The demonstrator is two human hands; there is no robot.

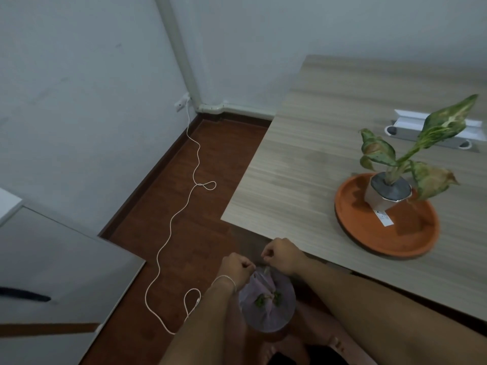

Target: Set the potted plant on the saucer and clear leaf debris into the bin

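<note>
The potted plant (pixel 389 189), with a pale pot and green mottled leaves, stands upright on the orange saucer (pixel 374 234) at the right of the wooden table (pixel 303 143). Below the table's front edge, on the floor, stands a bin lined with a pale purple bag (pixel 266 312); green leaf bits (pixel 261 301) show through the bag. My left hand (pixel 237 268) and my right hand (pixel 283 255) are both above the bin, each pinching an upper edge of the bag, which is gathered toward the middle.
A white cable (pixel 195 164) snakes across the red-brown floor from a wall socket (pixel 181 104). A grey cabinet (pixel 52 272) stands at left. A silver cable box (pixel 411 127) sits in the table behind the plant. My bare feet (pixel 332 341) are near the bin.
</note>
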